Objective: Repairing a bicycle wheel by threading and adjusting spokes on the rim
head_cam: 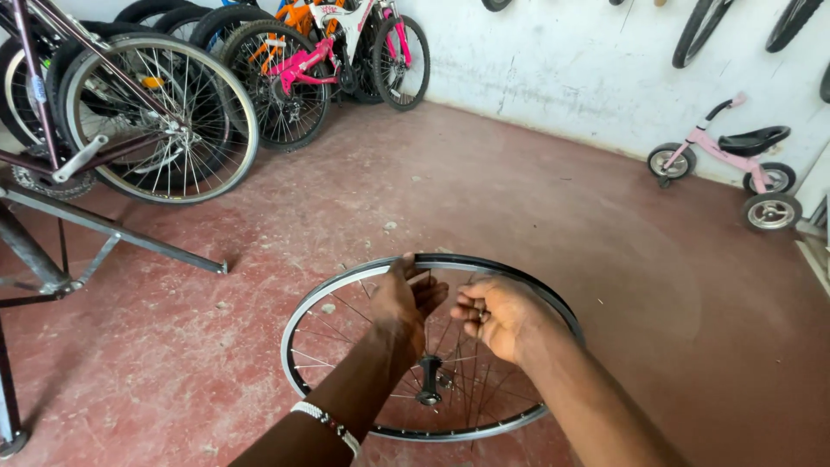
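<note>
- A bare bicycle wheel rim (363,275), with spokes and no tyre, is held low above the red concrete floor (519,190), tilted so that its far edge is raised toward the hands and its near edge drops toward the person.
- The rim shows as a wide oval, its longer span running left to right across the view; the black hub (430,380) sits in the lower middle, its axle pointing roughly up toward the camera.
- The left hand (406,298) grips the far part of the rim, thumb over the edge and fingers curled round it. A beaded bracelet (327,424) sits on that forearm.
- The right hand (501,316) is just beside the left, loosely clenched above the spokes near the far right part of the rim; whether it pinches a spoke cannot be told.
- To the left stands a metal repair stand (104,227) carrying a bicycle.
- More bicycles, one pink (303,62), lean at the back wall.
- A pink tricycle (735,156) stands at the right.
</note>
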